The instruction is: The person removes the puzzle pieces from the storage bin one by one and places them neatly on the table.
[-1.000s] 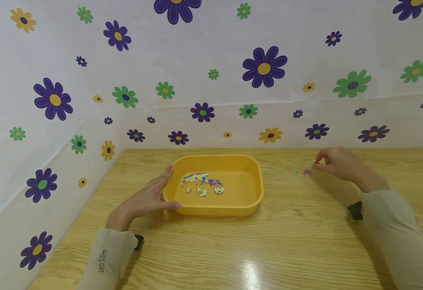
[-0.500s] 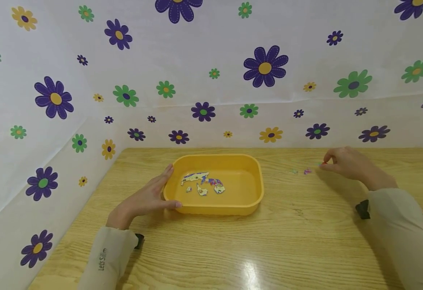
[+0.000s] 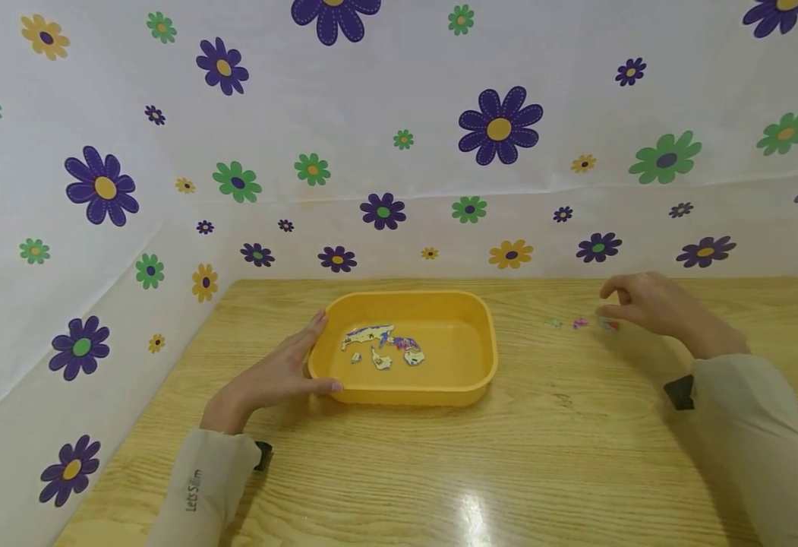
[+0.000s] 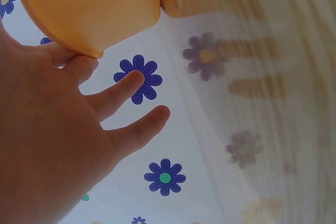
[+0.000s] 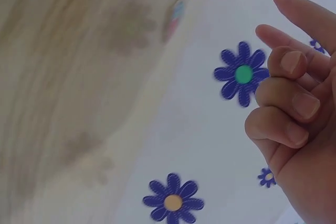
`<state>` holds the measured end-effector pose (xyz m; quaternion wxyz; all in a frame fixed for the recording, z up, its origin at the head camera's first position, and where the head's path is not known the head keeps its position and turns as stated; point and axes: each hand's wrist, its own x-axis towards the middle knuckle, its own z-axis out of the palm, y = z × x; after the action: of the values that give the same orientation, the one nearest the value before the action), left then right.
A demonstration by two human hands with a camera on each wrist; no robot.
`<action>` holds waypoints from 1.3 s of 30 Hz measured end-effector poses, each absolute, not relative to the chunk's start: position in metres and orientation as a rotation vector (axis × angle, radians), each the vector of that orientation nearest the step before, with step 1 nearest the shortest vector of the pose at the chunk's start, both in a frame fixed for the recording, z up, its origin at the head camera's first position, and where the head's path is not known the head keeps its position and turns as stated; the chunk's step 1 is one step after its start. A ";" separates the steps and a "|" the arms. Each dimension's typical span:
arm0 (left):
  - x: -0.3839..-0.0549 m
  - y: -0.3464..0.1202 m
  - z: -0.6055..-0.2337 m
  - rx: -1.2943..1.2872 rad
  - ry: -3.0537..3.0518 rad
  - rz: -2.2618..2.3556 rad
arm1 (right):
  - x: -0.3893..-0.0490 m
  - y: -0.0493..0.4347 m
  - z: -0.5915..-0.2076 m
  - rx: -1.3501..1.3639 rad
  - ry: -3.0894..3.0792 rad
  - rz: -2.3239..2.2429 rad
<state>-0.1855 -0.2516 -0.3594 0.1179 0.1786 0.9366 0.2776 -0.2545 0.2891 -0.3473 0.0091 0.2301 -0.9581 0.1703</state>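
Red piece (image 3: 611, 326) down beside pink piece (image 3: 579, 324)

Wood-grained surface (image 3: 371, 471) reflecting light, yellow tray (image 3: 405, 397) resting on it, green piece (image 3: 555, 323), pink piece (image 3: 579, 323) and red-and-blue piece (image 3: 609, 325) lying in a row to the tray's right

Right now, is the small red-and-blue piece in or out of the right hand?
Out: the piece lies on the table, and the right wrist view shows it apart from the right hand.
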 end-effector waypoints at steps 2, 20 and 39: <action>-0.185 -0.252 -0.360 0.524 2.739 0.811 | -0.254 0.284 -0.345 0.753 -2.966 0.551; -0.184 -0.250 -0.359 0.510 2.731 0.823 | -0.253 0.239 -0.331 0.881 -2.893 0.796; -0.185 -0.250 -0.359 0.519 2.753 0.819 | -0.258 0.182 -0.317 1.063 -2.749 0.909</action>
<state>-0.1846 -0.2500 -0.3590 0.1111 0.1765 0.9374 0.2789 -0.2576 0.1818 -0.3165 0.0286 0.3444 -0.8910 0.2944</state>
